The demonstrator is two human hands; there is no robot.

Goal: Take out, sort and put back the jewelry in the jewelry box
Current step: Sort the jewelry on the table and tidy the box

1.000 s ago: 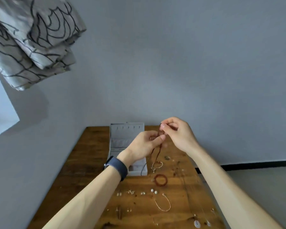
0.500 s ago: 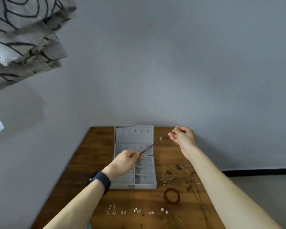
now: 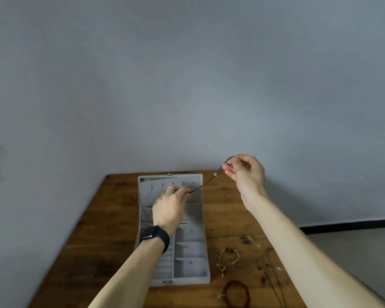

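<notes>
Two hands pulling a beaded strand taut above the open jewelry box

The person is holding a dark reddish beaded strand (image 3: 206,183) stretched in the air between both hands. The left hand (image 3: 171,205) is hovering over the lid of the jewelry box (image 3: 141,196), pinching the lower end of the strand at its fingertips. A thin ring (image 3: 171,188) is showing on one finger, and a dark smartwatch (image 3: 153,235) is sitting on the wrist. The right hand (image 3: 246,176) is raised higher, beyond the box's right edge and near the wall (image 3: 187,85), its thumb and fingers curled and pinching the upper end. A small pale bead (image 3: 215,174) is hanging on the strand just below the right fingers. From where I stand, the strand is crossing above the far right corner of the lid.

The box is lying opened flat on the wooden table (image 3: 111,218), lid toward the wall and grey compartments toward the person. Right of the box, a pale cord bracelet (image 3: 229,249) with a few reddish beads is lying on the table, with a dark red bead bracelet (image 3: 234,282) nearer the person. Thin chains (image 3: 276,285) are trailing along the table next to the right forearm.
</notes>
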